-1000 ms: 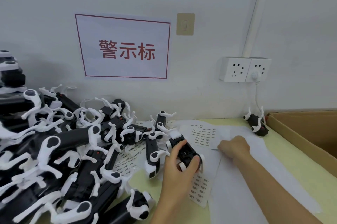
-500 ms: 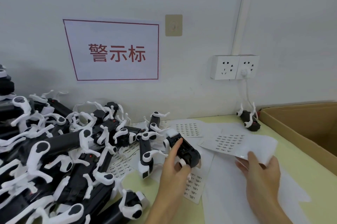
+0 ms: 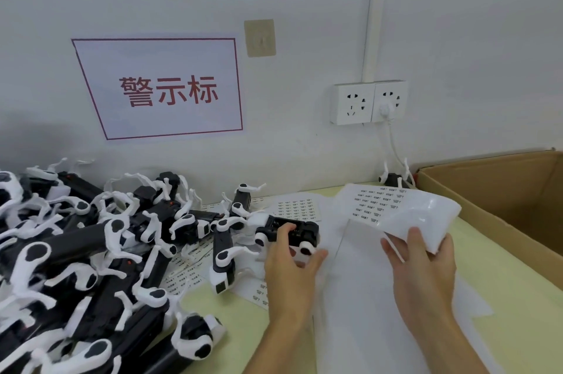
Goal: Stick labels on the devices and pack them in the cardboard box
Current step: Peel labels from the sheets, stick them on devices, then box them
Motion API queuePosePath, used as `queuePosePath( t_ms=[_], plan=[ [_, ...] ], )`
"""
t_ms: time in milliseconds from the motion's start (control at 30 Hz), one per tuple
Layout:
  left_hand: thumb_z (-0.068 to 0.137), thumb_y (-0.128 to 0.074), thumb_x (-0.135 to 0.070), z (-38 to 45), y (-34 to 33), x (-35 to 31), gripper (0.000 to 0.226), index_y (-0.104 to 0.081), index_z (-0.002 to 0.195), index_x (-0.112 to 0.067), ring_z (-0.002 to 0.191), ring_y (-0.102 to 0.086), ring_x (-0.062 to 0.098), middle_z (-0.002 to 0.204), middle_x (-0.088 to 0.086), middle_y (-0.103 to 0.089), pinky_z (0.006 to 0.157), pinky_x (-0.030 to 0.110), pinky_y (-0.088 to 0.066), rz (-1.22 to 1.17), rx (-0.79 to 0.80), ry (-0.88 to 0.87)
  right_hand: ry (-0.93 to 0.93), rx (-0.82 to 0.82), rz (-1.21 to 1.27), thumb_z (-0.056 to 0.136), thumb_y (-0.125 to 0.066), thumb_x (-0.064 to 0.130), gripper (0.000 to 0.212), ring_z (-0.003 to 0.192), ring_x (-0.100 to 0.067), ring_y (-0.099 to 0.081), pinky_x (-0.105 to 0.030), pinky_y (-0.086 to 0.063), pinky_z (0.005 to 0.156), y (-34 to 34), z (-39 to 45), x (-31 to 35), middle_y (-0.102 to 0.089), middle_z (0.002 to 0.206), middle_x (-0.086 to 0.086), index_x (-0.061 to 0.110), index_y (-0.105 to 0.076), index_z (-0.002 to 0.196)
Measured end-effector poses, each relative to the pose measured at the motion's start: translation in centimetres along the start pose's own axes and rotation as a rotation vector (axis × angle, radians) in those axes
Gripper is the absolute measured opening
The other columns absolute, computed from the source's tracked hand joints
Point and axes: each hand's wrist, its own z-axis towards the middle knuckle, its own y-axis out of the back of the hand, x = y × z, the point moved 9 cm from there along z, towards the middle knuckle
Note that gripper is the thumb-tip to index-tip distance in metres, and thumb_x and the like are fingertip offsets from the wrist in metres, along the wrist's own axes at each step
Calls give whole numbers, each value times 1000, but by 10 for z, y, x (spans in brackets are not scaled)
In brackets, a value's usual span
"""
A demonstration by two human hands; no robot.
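My left hand (image 3: 289, 264) grips a black-and-white device (image 3: 292, 232) that rests on the table near the middle. To its right, my right hand (image 3: 420, 261) holds up a curled white label sheet (image 3: 396, 210) printed with rows of small labels. A big heap of black-and-white devices (image 3: 91, 251) fills the left side. The open cardboard box (image 3: 493, 200) stands at the far right. One more device (image 3: 394, 180) sits by the wall, just left of the box.
More label sheets (image 3: 295, 206) and plain white backing paper (image 3: 359, 297) lie on the pale green table (image 3: 518, 297). On the wall hang a sign with red characters (image 3: 164, 88) and a double socket (image 3: 368, 102) with a white plug and cable.
My right hand has lifted a label sheet off the table and drawn it toward me and to the right. My left hand has kept its hold on the device.
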Motion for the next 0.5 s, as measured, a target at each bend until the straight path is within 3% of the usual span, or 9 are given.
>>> queuePosePath(
  t_ms=[133, 233, 300, 367, 433, 500],
  plan=[
    [84, -80, -33, 0, -3, -3, 70, -44, 144, -35, 91, -60, 14, 107, -5, -56, 86, 29, -52, 31, 64, 8, -88, 78, 169, 104, -48, 15, 19, 100, -20, -72, -34, -52, 86, -9, 1, 5, -73, 111, 4, 26, -59, 115],
    [90, -71, -38, -12, 14, -11, 74, -26, 149, -45, 85, -60, 6, 93, -9, -59, 72, 18, -48, 151, 45, -36, -132, 164, 253, 104, -49, 16, 20, 97, -19, -72, -32, -52, 81, -21, -5, 10, -72, 108, 5, 28, -63, 111],
    [94, -62, -36, -22, 37, -25, 62, -27, 146, -42, 79, -61, 4, 86, -14, -60, 67, 18, -51, 216, -50, -123, -154, 228, 274, 103, -50, 16, 21, 93, -17, -71, -30, -54, 77, -31, -13, 12, -72, 108, 5, 30, -65, 110],
    [97, -57, -31, -31, 61, -48, 44, -36, 134, -41, 88, -63, 5, 96, -21, -58, 76, 25, -55, 217, -154, -258, -188, 298, 260, 100, -52, 16, 22, 88, -16, -71, -28, -56, 74, -42, -23, 9, -73, 108, 4, 31, -68, 107],
    [97, -56, -24, -36, 77, -73, 34, -44, 125, -40, 104, -59, 8, 112, -20, -57, 86, 23, -52, 211, -200, -429, -234, 361, 231, 96, -55, 15, 21, 82, -17, -70, -29, -56, 71, -52, -34, 2, -73, 101, 1, 30, -70, 101],
    [98, -57, -20, -33, 83, -89, 35, -51, 131, -29, 119, -53, 8, 127, -12, -55, 98, 24, -47, 215, -175, -515, -277, 429, 206, 90, -59, 16, 18, 78, -18, -68, -28, -56, 67, -62, -46, -4, -73, 97, -2, 26, -69, 102]
  ],
)
